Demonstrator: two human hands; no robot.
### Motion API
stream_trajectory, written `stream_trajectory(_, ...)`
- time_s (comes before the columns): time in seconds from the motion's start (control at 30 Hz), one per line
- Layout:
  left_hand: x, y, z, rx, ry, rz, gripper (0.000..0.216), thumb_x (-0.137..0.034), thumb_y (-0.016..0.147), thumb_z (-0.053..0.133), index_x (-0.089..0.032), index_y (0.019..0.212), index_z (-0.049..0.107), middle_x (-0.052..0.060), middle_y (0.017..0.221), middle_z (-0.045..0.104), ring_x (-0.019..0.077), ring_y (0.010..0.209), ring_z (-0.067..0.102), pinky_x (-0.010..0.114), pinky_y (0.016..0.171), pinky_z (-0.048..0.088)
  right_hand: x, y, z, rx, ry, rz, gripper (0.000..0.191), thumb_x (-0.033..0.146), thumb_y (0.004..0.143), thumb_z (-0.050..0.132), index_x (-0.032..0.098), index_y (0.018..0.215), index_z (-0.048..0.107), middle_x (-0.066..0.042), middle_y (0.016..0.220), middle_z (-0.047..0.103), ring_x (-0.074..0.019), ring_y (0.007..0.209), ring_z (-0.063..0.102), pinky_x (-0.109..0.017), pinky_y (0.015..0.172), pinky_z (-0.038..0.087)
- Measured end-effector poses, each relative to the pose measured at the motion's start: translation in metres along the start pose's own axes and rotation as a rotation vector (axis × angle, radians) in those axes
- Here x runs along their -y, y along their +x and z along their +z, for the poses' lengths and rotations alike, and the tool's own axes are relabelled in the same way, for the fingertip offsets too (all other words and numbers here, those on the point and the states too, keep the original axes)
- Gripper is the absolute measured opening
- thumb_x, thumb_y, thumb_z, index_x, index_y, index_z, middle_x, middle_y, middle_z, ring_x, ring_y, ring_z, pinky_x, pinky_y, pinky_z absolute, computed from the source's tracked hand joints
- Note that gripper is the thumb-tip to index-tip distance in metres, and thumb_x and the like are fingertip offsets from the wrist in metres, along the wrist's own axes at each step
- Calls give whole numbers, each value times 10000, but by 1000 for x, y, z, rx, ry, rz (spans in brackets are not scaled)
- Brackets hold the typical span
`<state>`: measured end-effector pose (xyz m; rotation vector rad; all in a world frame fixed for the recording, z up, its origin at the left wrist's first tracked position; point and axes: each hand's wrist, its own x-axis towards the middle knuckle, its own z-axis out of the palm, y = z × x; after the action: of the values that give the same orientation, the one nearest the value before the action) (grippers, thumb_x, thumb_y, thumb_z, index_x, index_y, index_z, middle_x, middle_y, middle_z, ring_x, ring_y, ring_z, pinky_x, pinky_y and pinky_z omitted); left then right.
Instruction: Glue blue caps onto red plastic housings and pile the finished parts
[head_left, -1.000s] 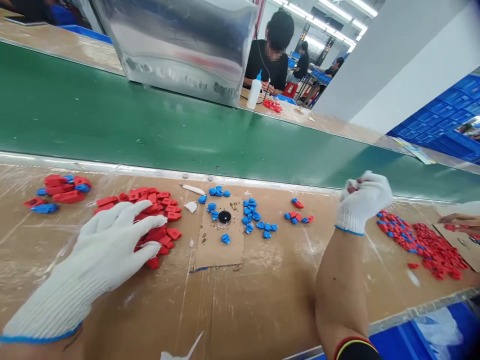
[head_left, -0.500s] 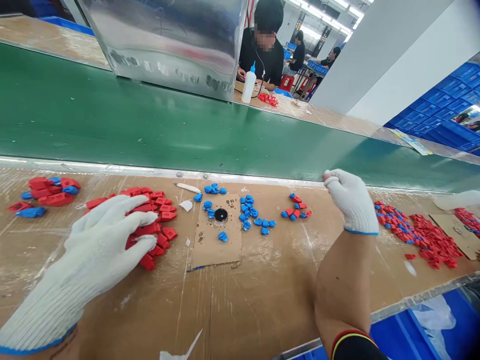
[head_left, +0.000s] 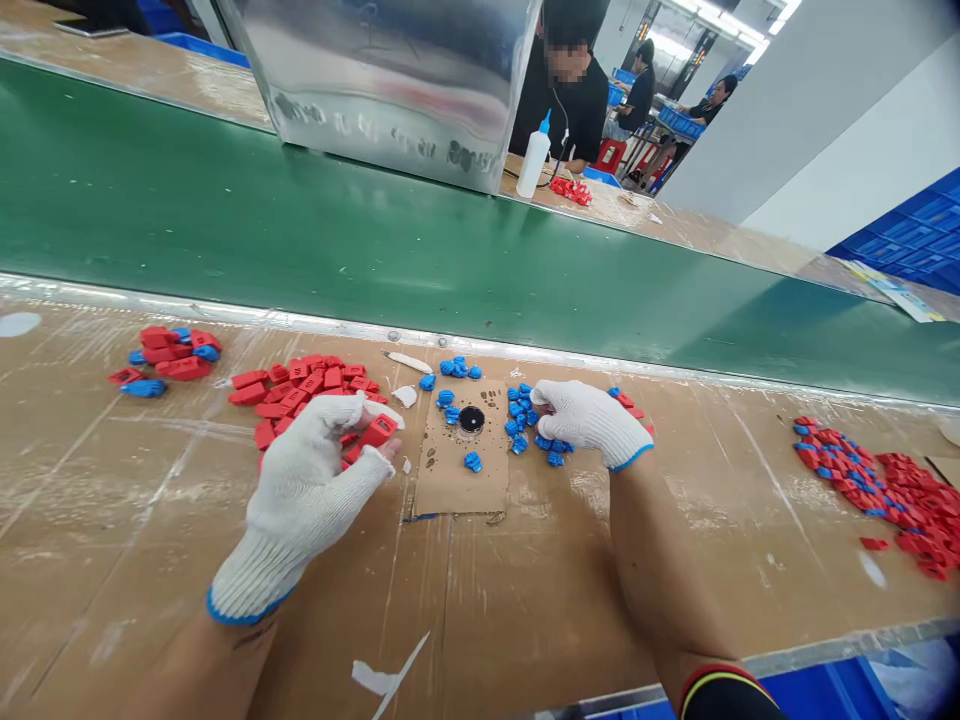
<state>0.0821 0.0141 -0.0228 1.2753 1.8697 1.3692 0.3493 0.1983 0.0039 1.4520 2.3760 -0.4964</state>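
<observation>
Both my hands wear white knit gloves. My left hand (head_left: pixel 315 480) pinches a red plastic piece (head_left: pixel 379 430) between thumb and forefinger at the edge of a heap of red pieces (head_left: pixel 300 385). My right hand (head_left: pixel 589 420) lies curled over a scatter of small blue pieces (head_left: pixel 525 420), its fingertips down among them; what they hold is hidden. Between the hands lies a cardboard square (head_left: pixel 461 470) with a black round disc (head_left: pixel 471 419) on it.
A green conveyor belt (head_left: pixel 300 230) runs behind the bench. A small red and blue group (head_left: pixel 169 358) lies at the left, and a big mixed heap (head_left: pixel 885 485) at the right. A metal box (head_left: pixel 390 80), a white squeeze bottle (head_left: pixel 534 165) and a seated person (head_left: pixel 570 90) are beyond the belt.
My right hand came down from the right-hand heap near the belt to the blue pieces. My left hand closed from flat on the red heap to a pinch on one red piece.
</observation>
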Motion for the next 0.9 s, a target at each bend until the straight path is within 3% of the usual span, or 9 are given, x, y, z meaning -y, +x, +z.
stream_trajectory(0.23, 0, 3, 1, 26, -340, 62, 265, -199, 875, 757, -237, 1048, 561, 44, 1014, 786, 227, 956, 754, 340, 744, 578, -21, -2, 0, -31, 44, -57, 320, 131, 747, 609, 230, 1051, 592, -32, 998, 714, -182, 793, 581, -284, 683, 384)
stream_trajectory(0.37, 3, 5, 4, 2, -402, 54, 217, -248, 952, 704, -231, 1118, 565, 49, 969, 795, 221, 891, 758, 338, 707, 560, -32, -10, -9, -107, 82, -60, 201, 113, 792, 561, 231, 955, 572, -24, 919, 689, -189, 782, 588, -301, 677, 418)
stream_trajectory(0.47, 1, 0, 6, 21, -485, 51, 232, -262, 990, 673, -242, 1207, 595, 27, 885, 763, 197, 817, 721, 342, 729, 554, -29, -27, -23, -305, 262, -283, 154, 118, 859, 514, 237, 900, 603, -22, 894, 684, -202, 830, 623, -337, 741, 497)
stream_trajectory(0.6, -12, -18, 15, 271, -699, 2, 171, -391, 1027, 659, -223, 1056, 662, 26, 859, 684, 164, 714, 648, 333, 695, 537, 17, -49, -22, -554, 620, -659, 162, 141, 944, 576, 266, 899, 668, -21, 971, 710, -201, 910, 687, -356, 796, 584)
stream_trajectory(0.67, -20, -26, 20, 394, -769, -74, 273, -479, 1026, 678, -210, 996, 642, 1, 793, 618, 139, 658, 584, 299, 645, 498, 52, -55, -9, -548, 758, -719, 183, 120, 953, 584, 274, 859, 617, -1, 857, 669, -178, 774, 670, -316, 675, 583)
stream_trajectory(0.77, -27, -31, 26, 463, -826, -112, 445, -628, 990, 708, -194, 955, 614, -19, 740, 563, 108, 623, 500, 253, 605, 429, 96, -61, 14, -503, 833, -811, 211, 120, 986, 577, 278, 846, 574, 15, 760, 631, -165, 659, 629, -297, 582, 559)
stream_trajectory(0.9, -25, -29, 28, 521, -889, -99, 520, -692, 974, 690, -182, 932, 600, 5, 765, 594, 103, 611, 513, 239, 586, 427, 116, -64, 26, -517, 822, -907, 224, 161, 998, 629, 274, 805, 611, 14, 688, 625, -172, 622, 627, -321, 582, 557)
